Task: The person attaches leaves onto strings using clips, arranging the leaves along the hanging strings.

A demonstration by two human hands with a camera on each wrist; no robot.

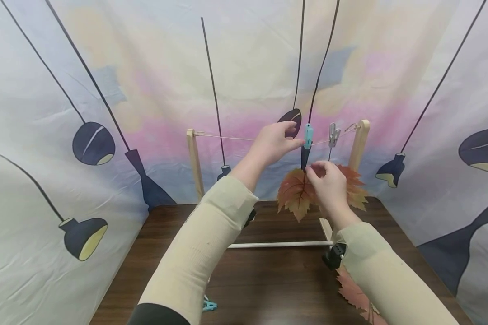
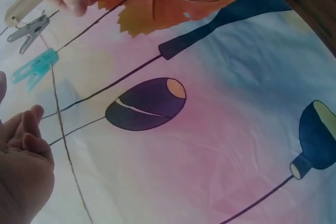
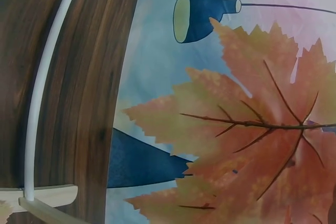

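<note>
A light-blue clothespin (image 1: 308, 136) sits on the string (image 2: 63, 135), clipped over the stem of an orange maple leaf (image 1: 297, 192) that hangs below. My left hand (image 1: 273, 142) is just left of this clothespin, its thumb close by; in the left wrist view the fingers of the left hand (image 2: 25, 153) are loosely bent, with a gap between them and the clothespin. My right hand (image 1: 329, 183) is beside the leaf's upper edge, fingertips near the stem, which runs bare past them in the left wrist view. The right wrist view shows the veined leaf (image 3: 273, 129) large.
A grey clothespin (image 1: 333, 135) hangs on the string near the right wooden post (image 1: 359, 142), with another maple leaf (image 1: 354, 185) under it. A white rod (image 1: 280, 244) crosses low over the brown table (image 1: 268, 280). Another blue clothespin (image 1: 209, 305) and leaf (image 1: 355, 291) lie nearer.
</note>
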